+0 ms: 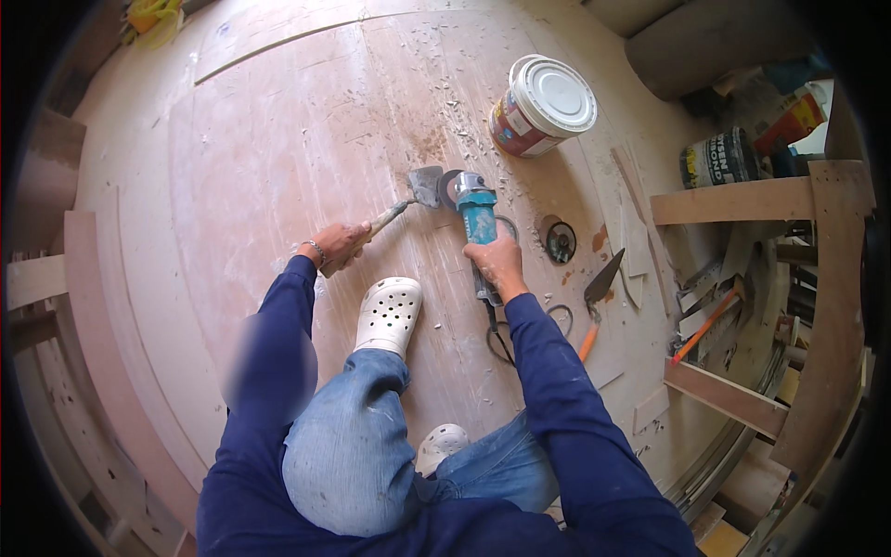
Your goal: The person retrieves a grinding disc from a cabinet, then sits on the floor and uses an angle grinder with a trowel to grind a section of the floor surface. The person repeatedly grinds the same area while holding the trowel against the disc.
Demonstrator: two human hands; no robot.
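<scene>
My left hand (342, 245) is closed around the long, pale handle of a trowel (426, 187); its flat grey blade points away from me over the dusty board. My right hand (498, 262) grips a teal angle grinder (478, 219) by its body. The grinder's dark disc (449, 189) is right beside the blade's right edge; whether they touch I cannot tell. A black cord (493, 320) runs back from the grinder and loops near my right forearm. My foot in a white clog (389, 311) is planted just below the trowel handle.
A lidded white bucket (555, 97) stands beyond the grinder. To the right lie a round dark disc (561, 241) and a pointed trowel (603, 278) with an orange handle. A wooden frame (733, 203) and a black tub (719, 160) line the right side. Shavings litter the board (269, 139).
</scene>
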